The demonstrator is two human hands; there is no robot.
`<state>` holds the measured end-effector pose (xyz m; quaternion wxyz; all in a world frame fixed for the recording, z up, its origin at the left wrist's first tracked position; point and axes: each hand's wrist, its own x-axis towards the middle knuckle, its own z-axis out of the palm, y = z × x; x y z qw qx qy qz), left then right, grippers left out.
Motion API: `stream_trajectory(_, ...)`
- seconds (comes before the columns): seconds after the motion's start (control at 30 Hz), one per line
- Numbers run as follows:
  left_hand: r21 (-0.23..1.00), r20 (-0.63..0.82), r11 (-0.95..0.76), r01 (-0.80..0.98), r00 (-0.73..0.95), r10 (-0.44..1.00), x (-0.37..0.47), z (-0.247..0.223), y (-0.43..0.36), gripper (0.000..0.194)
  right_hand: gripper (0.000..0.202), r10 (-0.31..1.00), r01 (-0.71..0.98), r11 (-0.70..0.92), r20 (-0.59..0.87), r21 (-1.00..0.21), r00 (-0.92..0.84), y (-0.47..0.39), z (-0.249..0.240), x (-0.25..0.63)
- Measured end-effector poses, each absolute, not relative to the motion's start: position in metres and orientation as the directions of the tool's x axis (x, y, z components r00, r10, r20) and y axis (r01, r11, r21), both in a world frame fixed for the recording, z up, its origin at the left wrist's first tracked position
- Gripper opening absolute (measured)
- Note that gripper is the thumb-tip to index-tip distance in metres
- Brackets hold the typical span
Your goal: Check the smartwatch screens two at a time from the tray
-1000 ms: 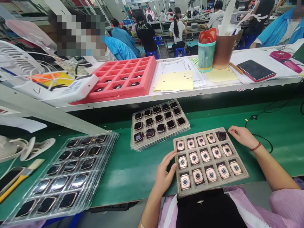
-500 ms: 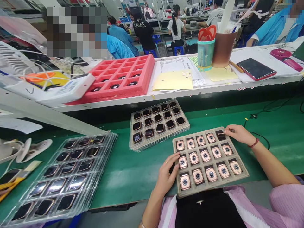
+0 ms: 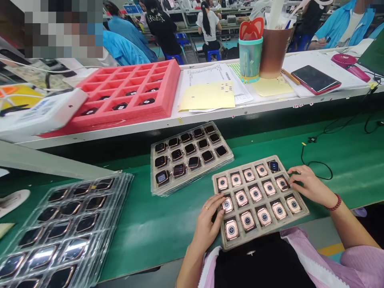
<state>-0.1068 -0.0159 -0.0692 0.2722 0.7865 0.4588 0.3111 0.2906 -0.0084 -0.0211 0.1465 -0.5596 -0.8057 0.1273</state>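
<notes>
A beige tray sits at the front of the bench, filled with rose-gold smartwatches, most with their round sensor backs up. In its far right compartment, one smartwatch lies face up with a lit screen. My left hand grips the tray's left edge, its fingertips over the rim beside a watch in the middle row. At the right edge, my right hand has curled fingers closed at the side of the middle row's last smartwatch, which still rests in its compartment.
Behind lies a stack of clear trays holding dark-screened watches. Another tray stack stands at left. A raised shelf carries a red foam tray, papers, cups and a phone. A black cable trails at right. Other people sit beyond.
My right hand has moved from the tray's far right corner to the middle row's last watch. The corner watch, dark before, now shows a lit screen. The view has shifted right.
</notes>
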Motion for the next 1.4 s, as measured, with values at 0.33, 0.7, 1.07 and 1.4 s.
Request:
stream_trajectory(0.33, 0.717, 0.235, -0.43, 0.549, 0.39, 0.89, -0.107, -0.065, -0.018, 0.035, 0.027, 0.992, 0.877, 0.109, -0.01, -0.468, -0.128, 0.0, -0.028, 0.289)
stream_trajectory(0.7, 0.723, 0.221, -0.418, 0.55, 0.389, 0.894, -0.108, -0.065, -0.018, 0.035, 0.029, 0.98, 0.844, 0.026, -0.153, -0.536, -0.127, 0.003, -0.025, 0.298)
stream_trajectory(1.07, 0.718, 0.214, -0.408, 0.564, 0.379, 0.9, -0.107, -0.063, -0.019, 0.033, 0.021, 0.991, 0.875, 0.134, 0.062, -0.465, -0.118, 0.0, -0.026, 0.287)
stream_trajectory(1.4, 0.687, 0.239, -0.463, 0.56, 0.427, 0.872, -0.108, -0.065, -0.017, 0.034, 0.018, 0.975, 0.882, 0.181, -0.04, -0.434, -0.22, -0.076, -0.016, 0.297)
